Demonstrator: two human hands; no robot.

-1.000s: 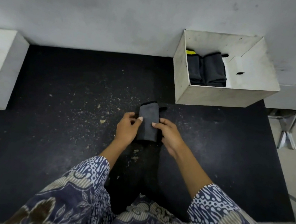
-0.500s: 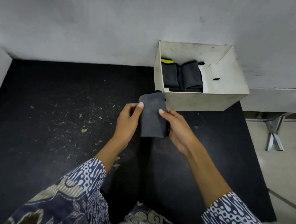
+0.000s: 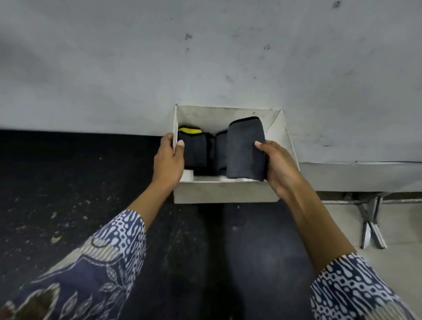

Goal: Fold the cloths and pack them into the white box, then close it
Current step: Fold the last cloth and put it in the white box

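The open white box [image 3: 224, 194] stands on the black mat against the grey wall. Inside it lie a folded dark cloth with a yellow edge [image 3: 191, 145] at the left and another folded dark cloth [image 3: 219, 153] beside it. My right hand [image 3: 281, 169] holds a folded dark grey cloth [image 3: 246, 151] over the right part of the box, thumb on top. My left hand [image 3: 168, 161] grips the box's left wall, thumb inside against the yellow-edged cloth.
The black mat [image 3: 37, 204] is speckled with dust and crumbs. A metal stand [image 3: 370, 224] sits on the pale floor at the right, under a grey ledge [image 3: 377, 173]. My patterned sleeves fill the bottom of the view.
The folded cloth went from the mat, held by both hands, up and over the box in my right hand alone. My left hand let go of it and took the box's left wall.
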